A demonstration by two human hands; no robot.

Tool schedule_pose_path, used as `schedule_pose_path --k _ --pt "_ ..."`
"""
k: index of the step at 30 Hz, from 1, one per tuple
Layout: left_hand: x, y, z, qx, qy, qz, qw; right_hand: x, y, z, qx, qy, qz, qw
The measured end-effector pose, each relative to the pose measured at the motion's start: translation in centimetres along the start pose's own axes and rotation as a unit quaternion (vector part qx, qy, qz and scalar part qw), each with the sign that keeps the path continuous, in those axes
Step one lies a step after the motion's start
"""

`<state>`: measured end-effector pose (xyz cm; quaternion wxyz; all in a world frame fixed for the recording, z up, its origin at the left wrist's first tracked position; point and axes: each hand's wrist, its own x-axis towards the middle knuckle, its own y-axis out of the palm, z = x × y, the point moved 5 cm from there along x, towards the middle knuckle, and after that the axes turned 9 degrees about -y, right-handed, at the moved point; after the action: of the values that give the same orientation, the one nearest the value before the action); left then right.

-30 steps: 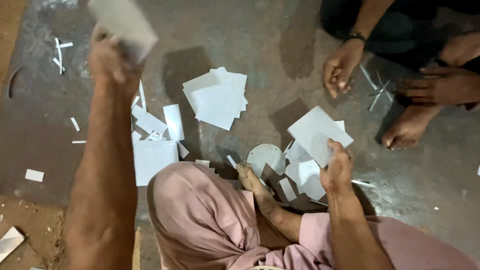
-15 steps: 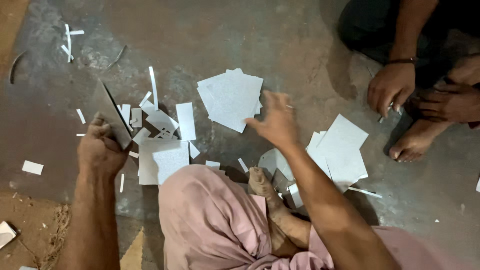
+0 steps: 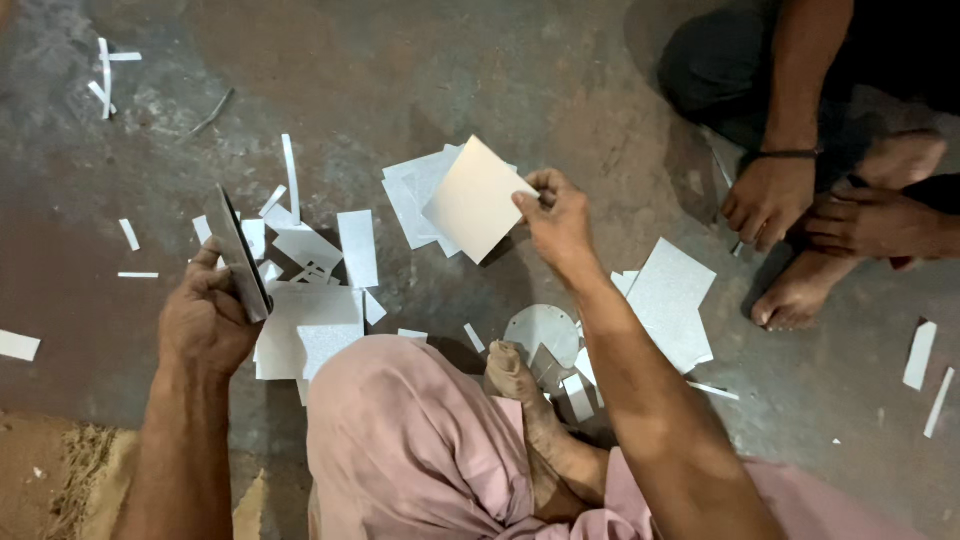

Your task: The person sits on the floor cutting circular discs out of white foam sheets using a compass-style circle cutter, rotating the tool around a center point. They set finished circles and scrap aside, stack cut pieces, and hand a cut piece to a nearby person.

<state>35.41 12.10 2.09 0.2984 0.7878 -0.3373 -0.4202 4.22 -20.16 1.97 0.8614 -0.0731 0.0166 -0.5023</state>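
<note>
1. Overhead, the right hand (image 3: 560,222) pinches a pale square card (image 3: 474,199) by its right corner, tilted above a stack (image 3: 412,195) of white sheets
2. Left hand (image 3: 205,320) is clenched around a dark flat blade (image 3: 238,254), edge up, just over white offcuts (image 3: 310,290)
3. Round disc (image 3: 541,328) lies by the bare foot (image 3: 515,377); grey sheets (image 3: 668,300) lie right of the forearm
4. Floor (image 3: 420,60) is stained grey concrete, strewn with strips
5. Another person's hand (image 3: 767,198) rests at upper right
</note>
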Motion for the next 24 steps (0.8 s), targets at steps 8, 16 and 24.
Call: schedule_pose_path --k 8,16,24 --pt "-0.8 4.9 0.7 0.112 -0.005 -0.077 0.991 1.4 -9.8 -3.0 0.088 0.075 -0.268 0.956" --pt "0.0 5.6 0.8 0.076 -0.027 -0.047 0.996 1.9 -11.0 -2.0 -0.649 -0.229 -0.158 0.708" --pt "0.5 6.0 1.7 0.091 -0.046 0.018 0.995 3.5 3.9 0.9 -0.472 -0.039 0.230 0.851"
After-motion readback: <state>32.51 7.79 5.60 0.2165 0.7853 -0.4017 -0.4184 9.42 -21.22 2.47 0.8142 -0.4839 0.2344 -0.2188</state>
